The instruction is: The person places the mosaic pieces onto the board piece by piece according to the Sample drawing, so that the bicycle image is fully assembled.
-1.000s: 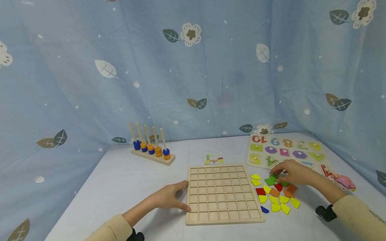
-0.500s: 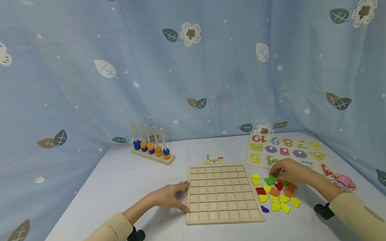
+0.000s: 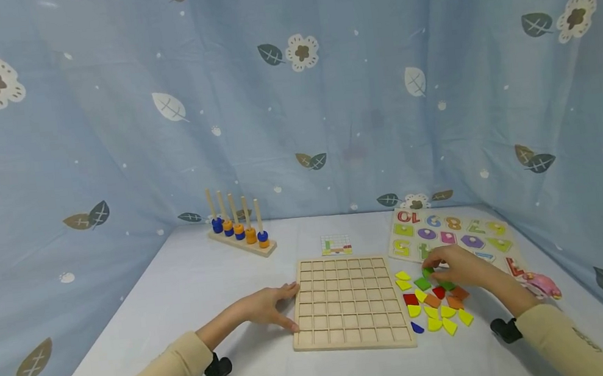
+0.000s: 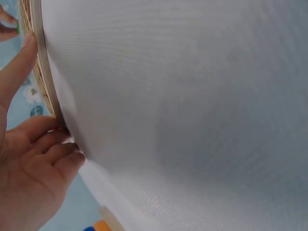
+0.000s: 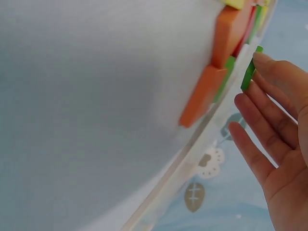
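A wooden grid board (image 3: 356, 349) lies flat at the middle of the white table. My left hand (image 3: 267, 307) touches its left edge, thumb near the front corner and fingers farther back; in the left wrist view, the left hand (image 4: 33, 163) has its fingers extended against the board's side. To the right of the board, my right hand (image 3: 456, 267) pinches a small green tile (image 5: 251, 72) between thumb and fingers, while the other fingers stretch out loosely. Loose tiles lie under and in front of it, among them a green tile (image 3: 423, 283), a red tile (image 3: 411, 299) and an orange tile (image 3: 455, 302).
Several yellow tiles (image 3: 450, 326) and a blue tile (image 3: 417, 328) lie near the board's right edge. Behind stand a pegged bead stand (image 3: 242, 243), a small pattern card (image 3: 336, 245) and a number puzzle board (image 3: 404, 247). A pink toy (image 3: 542, 285) sits far right.
The head view has shifted slightly. My right hand's green tile now shows a little apart from the green tile beside it. The left hand stays at the board's edge.
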Available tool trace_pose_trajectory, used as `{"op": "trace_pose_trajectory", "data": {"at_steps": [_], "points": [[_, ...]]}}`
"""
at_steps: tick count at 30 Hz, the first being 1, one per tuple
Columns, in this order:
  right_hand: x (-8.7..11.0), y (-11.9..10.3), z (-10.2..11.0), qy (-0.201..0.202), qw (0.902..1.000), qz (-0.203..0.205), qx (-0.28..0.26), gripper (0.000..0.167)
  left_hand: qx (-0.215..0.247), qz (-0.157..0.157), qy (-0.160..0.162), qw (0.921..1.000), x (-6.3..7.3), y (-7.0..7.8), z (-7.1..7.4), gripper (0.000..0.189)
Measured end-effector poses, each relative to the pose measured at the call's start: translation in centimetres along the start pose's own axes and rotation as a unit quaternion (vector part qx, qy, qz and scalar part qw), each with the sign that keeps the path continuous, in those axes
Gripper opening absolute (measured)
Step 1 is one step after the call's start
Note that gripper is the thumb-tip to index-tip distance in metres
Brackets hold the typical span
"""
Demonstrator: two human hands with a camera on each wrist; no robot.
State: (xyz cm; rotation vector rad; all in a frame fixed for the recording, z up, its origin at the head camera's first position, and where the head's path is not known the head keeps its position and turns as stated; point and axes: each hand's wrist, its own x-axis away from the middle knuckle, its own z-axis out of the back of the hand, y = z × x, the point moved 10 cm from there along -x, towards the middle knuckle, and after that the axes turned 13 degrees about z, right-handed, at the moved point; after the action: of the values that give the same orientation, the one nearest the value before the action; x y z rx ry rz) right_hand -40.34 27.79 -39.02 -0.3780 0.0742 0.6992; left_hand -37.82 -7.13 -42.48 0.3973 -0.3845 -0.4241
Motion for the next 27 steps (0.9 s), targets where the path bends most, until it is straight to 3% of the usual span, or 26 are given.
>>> {"op": "trace_pose_trajectory", "data": {"at_steps": [10,22,27], "points": [[-1.6,-3.1,2.0,0.046,0.9975,0.051,0.018,0.019,-0.020,0.000,0.006,0.9998,-0.2,0.6,0.5,0.092],[-4.6,-7.1,1.5,0.064,0.9911,0.116,-0.004,0.017,-0.022,0.009,0.018,0.9996,-0.1,0.5,0.4,0.092],[-6.1,-8.6,1.1,0.066,0.9902,0.122,-0.016,0.017,-0.023,0.015,0.020,0.9994,-0.1,0.4,0.4,0.091]]}}
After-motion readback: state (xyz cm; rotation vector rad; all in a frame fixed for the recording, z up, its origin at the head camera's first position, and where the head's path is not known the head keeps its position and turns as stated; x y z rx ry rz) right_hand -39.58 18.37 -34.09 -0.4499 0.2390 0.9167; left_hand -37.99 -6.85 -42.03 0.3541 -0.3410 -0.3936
